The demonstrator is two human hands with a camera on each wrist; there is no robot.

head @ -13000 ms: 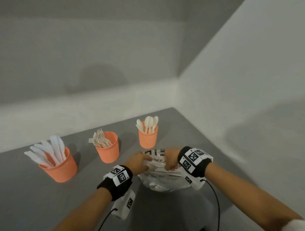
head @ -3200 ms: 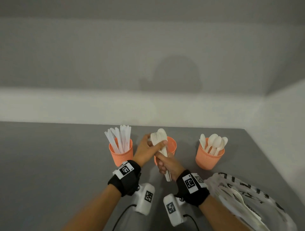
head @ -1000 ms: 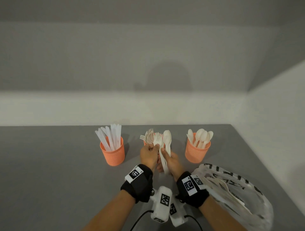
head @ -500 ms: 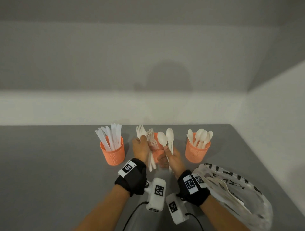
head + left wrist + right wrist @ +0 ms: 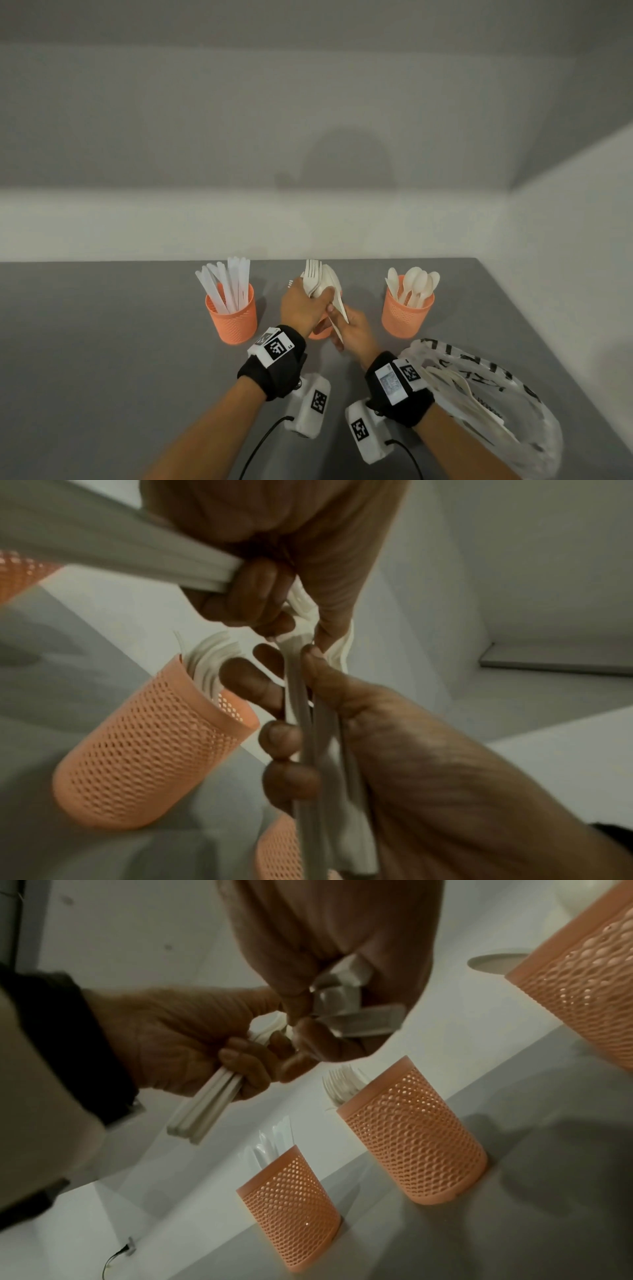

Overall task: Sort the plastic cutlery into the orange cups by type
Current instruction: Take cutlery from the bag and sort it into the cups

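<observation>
- Half a second ago my hands were apart, forks in the left, spoons in the right; now they meet and the cutlery is one bunch above the middle cup.
- Fork tines and spoon bowls stick up from the bunch; the handles slant down toward me.
- My left hand is curled round the upper part of the bunch, thumb across the front.
- My right hand is curled round the handles lower down, fingertips touching the left hand's.
- The middle cup stands mostly hidden behind my hands; the right wrist view shows forks in it.
- The left cup holds knives, standing upright and fanned.
- The right cup holds spoons.
- All three cups stand in a row on the grey table, apart from each other.
- A clear plastic bag with black lettering lies near my right wrist, more cutlery inside.
</observation>
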